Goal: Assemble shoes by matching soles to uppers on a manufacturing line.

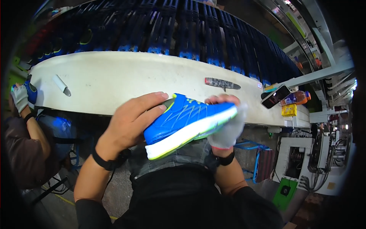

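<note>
One view here, taken from the wearer's head, tipped steeply down over the torso (167, 187) and out across the counter (126, 76)! Left hand (129, 122) and right hand (228, 128) sit close, mid-frame; the blue bars (187, 30) run farther off up top. The wide lens bows the counter's edge, and the dark rim is probably too dim to read.

Right hand in a pale grey fabric glove (230, 129) is pretty smeared, and the blue, white-soled sneaker (180, 117) hides part of it. Person in dark brown (27, 150) gets chopped off at the left edge, and those yellow-edged shapes (86, 37) up left are too murky to tell.
</note>
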Motion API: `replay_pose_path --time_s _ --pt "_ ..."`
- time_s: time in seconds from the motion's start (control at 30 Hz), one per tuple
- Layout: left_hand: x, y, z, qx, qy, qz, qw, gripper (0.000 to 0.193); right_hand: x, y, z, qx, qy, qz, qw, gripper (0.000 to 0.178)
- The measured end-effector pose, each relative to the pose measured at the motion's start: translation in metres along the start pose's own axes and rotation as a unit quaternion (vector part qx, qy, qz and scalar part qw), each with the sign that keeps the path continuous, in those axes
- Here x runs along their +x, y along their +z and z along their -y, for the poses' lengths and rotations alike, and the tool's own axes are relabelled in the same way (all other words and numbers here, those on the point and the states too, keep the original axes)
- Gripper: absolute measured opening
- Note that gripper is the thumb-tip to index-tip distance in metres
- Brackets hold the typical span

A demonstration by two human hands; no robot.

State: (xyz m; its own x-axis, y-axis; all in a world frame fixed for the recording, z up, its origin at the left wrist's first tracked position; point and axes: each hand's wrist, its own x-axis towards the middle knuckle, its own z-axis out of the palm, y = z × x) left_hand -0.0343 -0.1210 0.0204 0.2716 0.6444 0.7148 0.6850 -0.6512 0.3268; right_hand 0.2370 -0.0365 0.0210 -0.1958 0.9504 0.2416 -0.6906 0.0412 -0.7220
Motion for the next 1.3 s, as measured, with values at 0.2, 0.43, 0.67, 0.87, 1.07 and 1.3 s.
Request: replay_pose_path --time_s 0.2,0.43,0.67,0.87,1.07,1.3 --pt "0.045 -0.047 -0.005 -0.083 -0.182 0.154 0.968 0.08 0.034 0.017 -0.006 -0.408 0.017 0.28 0.869 0.06" --pt "0.079 -0.053 -0.005 -0.073 -0.231 0.214 0.946 0.081 0.056 0.063 -0.022 -0.323 -0.037 0.31 0.893 0.08" --pt "0.058 -0.049 0.019 -0.083 -0.307 0.181 0.931 0.083 0.067 0.057 -0.073 -0.024 -0.041 0.189 0.981 0.05" --pt "0.068 -0.046 0.027 -0.068 -0.303 0.166 0.936 0.079 0.072 0.063 -0.057 -0.125 0.022 0.249 0.96 0.059" --pt "0.119 -0.035 0.003 0.027 -0.199 0.256 0.946 0.072 0.07 0.047 -0.031 -0.192 0.008 0.216 0.957 0.069" --pt "0.157 -0.007 -0.011 0.101 -0.052 0.302 0.946 0.053 0.068 0.045 0.018 -0.218 0.086 0.148 0.961 0.062"
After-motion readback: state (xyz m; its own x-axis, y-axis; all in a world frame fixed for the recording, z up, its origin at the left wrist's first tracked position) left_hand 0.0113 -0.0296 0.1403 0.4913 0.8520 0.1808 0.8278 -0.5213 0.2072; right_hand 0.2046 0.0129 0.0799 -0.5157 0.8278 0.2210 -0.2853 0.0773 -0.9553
